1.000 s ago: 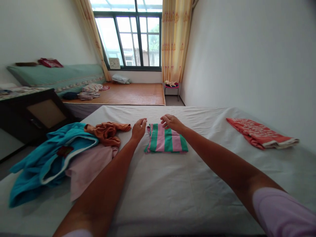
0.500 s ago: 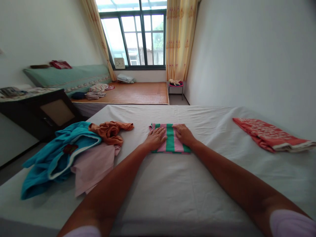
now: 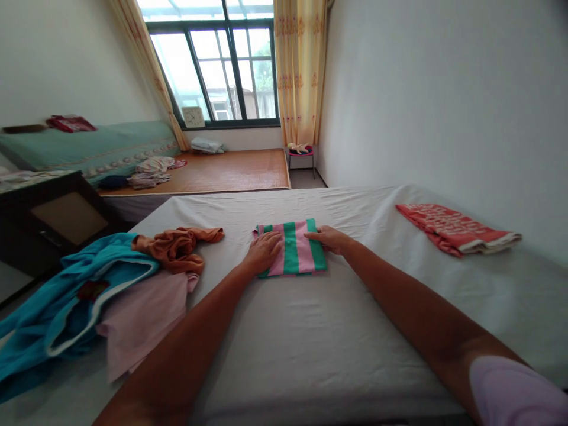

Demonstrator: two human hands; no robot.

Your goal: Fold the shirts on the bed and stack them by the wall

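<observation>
A folded cloth with pink and green stripes lies on the white bed sheet in front of me. My left hand rests flat on its left side, fingers stretched out. At the right edge my right hand pinches the cloth, thumb on top and the other fingers partly hidden underneath. To the left is a loose pile: a blue garment with white trim, an orange-brown cloth and a pale pink cloth.
A red and white patterned cloth lies folded at the right, near the wall. Beyond the sheet stands another bed with a brown mat, under the window. A dark cabinet is at the left, and a small pink stool stands by the curtain.
My right hand has gone from lying on top of the striped cloth to gripping its right edge. My left hand stays flat on it. The view has turned slightly to the right.
</observation>
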